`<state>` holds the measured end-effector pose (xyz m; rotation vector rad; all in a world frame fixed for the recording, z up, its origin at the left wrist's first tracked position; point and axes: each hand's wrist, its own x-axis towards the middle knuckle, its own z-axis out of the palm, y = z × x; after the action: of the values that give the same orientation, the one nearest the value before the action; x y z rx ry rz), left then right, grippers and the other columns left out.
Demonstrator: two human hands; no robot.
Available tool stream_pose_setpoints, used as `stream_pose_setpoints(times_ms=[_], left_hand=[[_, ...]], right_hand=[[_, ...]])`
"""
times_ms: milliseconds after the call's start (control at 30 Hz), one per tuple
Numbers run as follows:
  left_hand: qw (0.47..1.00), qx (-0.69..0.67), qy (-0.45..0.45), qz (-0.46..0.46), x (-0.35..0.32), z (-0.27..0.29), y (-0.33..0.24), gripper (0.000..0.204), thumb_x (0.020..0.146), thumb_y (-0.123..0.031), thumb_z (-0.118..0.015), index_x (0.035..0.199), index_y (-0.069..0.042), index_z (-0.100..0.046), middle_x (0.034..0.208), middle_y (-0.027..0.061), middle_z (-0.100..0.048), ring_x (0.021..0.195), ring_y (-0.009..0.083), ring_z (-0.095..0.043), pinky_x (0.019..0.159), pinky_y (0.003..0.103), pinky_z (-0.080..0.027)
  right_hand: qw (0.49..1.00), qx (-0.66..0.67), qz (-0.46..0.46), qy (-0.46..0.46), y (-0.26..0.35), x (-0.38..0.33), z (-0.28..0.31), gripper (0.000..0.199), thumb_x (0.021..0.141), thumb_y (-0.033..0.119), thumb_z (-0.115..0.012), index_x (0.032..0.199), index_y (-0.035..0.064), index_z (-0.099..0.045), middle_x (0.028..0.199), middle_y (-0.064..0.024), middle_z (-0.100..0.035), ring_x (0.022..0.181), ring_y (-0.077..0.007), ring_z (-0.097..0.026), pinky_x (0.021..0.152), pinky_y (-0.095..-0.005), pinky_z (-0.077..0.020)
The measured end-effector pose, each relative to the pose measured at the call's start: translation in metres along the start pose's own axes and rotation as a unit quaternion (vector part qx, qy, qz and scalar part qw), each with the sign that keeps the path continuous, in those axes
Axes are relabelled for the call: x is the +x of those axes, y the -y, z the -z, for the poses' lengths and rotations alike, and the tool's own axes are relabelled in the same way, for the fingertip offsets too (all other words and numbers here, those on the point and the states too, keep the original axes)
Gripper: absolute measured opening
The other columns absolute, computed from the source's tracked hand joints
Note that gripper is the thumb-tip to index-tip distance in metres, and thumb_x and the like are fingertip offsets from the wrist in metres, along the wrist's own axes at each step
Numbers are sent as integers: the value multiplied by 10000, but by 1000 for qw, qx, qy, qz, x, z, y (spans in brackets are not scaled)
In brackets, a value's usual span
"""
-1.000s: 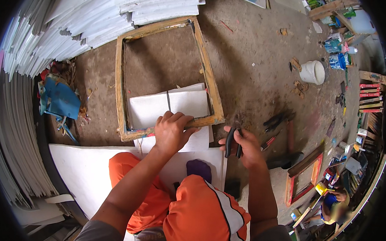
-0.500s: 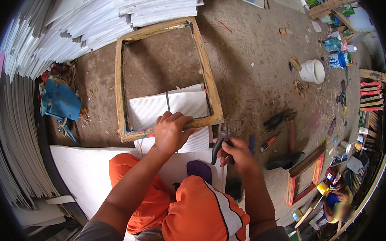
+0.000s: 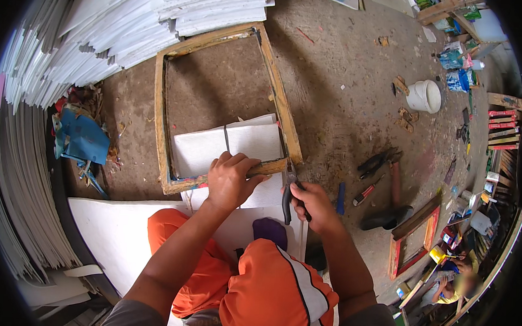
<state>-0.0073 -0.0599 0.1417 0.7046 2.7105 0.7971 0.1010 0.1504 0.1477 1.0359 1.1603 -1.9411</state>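
A worn wooden frame (image 3: 279,100) lies tilted over a bundle of ribbed white sheets (image 3: 200,151), which has a dark strap round it. My left hand (image 3: 231,182) is closed over the frame's near bar, thumb toward the right. In my right hand (image 3: 316,205) is a pair of pliers (image 3: 287,204) with dark handles. Their jaws are at the near right corner of the frame; whether they grip anything there is too small to tell.
Stacks of white sheets (image 3: 221,10) rise at the far left. To the right lie a hammer (image 3: 394,186), more pliers (image 3: 379,160), a screwdriver (image 3: 367,194) and a red-edged frame (image 3: 412,239). A white bucket (image 3: 423,96) stands farther off. Another person (image 3: 462,279) sits at the lower right.
My right hand has brought the pliers slightly left, so their jaws now meet the frame's near right corner. My left hand keeps its hold on the near bar.
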Motion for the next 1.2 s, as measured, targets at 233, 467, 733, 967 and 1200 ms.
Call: stream_pose_setpoints(times_ms=[233, 467, 733, 967, 1200], left_hand=[[1000, -6, -9, -2, 2, 1, 0, 353, 666, -315, -894, 929, -110, -778, 814, 2, -705, 778, 240, -633, 718, 381, -505], [1000, -9, -7, -8, 2, 1, 1, 357, 666, -315, -892, 932, -106, -778, 809, 9, -705, 781, 246, -634, 716, 383, -505], [1000, -5, -2, -1, 1, 2, -1, 363, 668, -318, -885, 948, -111, -779, 817, 12, -708, 794, 250, -627, 734, 386, -511], [1000, 21, -13, 8, -1, -2, -4, 335, 690, -344, -871, 939, -141, -774, 814, -16, -687, 795, 233, -627, 723, 385, -507], [1000, 12, -8, 10, 0, 2, -5, 363, 671, -332, -888, 943, -118, -779, 809, 0, -707, 766, 245, -629, 723, 384, -510]], right_hand=[[996, 80, -8, 30, -1, 4, -4, 337, 1046, 327, -558, 1152, 21, -651, 901, -117, -701, 725, -213, -705, 690, -371, -583], [997, 20, -30, 74, 10, 9, 17, 354, 1050, 338, -543, 1156, 14, -642, 883, -133, -708, 731, -233, -728, 602, -373, -582], [999, -14, -31, 40, 15, 7, 8, 332, 1042, 349, -560, 1048, 27, -640, 791, -117, -675, 612, -197, -664, 544, -346, -539], [956, 262, -64, 115, 20, -8, -4, 346, 1043, 371, -557, 1028, 28, -597, 763, -135, -663, 575, -218, -647, 499, -347, -486], [989, 72, 100, -85, 11, -16, 9, 334, 1040, 327, -590, 1152, 18, -647, 826, -72, -684, 674, -156, -667, 574, -315, -547]])
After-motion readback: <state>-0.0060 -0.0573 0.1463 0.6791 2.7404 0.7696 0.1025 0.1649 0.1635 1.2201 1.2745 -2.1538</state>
